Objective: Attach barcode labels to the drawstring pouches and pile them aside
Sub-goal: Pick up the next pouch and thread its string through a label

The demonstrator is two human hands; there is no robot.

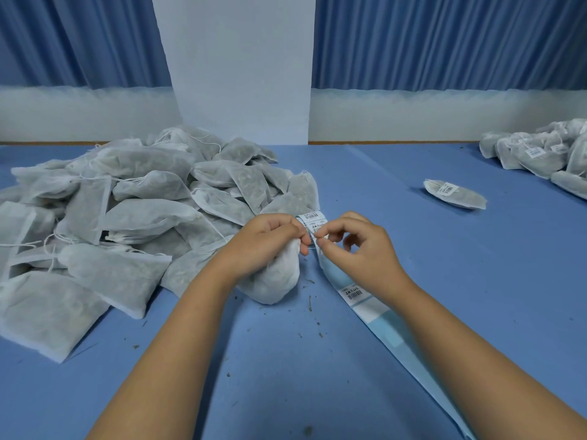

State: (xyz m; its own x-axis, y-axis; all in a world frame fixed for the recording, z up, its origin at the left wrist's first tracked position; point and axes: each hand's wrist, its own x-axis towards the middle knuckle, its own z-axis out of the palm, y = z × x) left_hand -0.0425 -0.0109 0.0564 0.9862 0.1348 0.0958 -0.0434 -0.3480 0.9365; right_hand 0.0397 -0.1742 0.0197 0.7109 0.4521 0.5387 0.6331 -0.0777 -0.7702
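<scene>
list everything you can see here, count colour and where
unlabelled pouches: a large heap, white-grey, table's left
held pouch: one, white, centre, gripped at its neck
label strip: one, pale blue backing with white barcode labels, running from centre to bottom right
lone labelled pouch: one, white-grey, right of centre
labelled pouches: a pile, white-grey, far right edge
crumbs: scattered, dark, near the held pouch
table: one, blue
curtains: two, blue, behind
pillar: one, white, between curtains
left hand: one, grips the held pouch
right hand: one, pinches the label strip
</scene>
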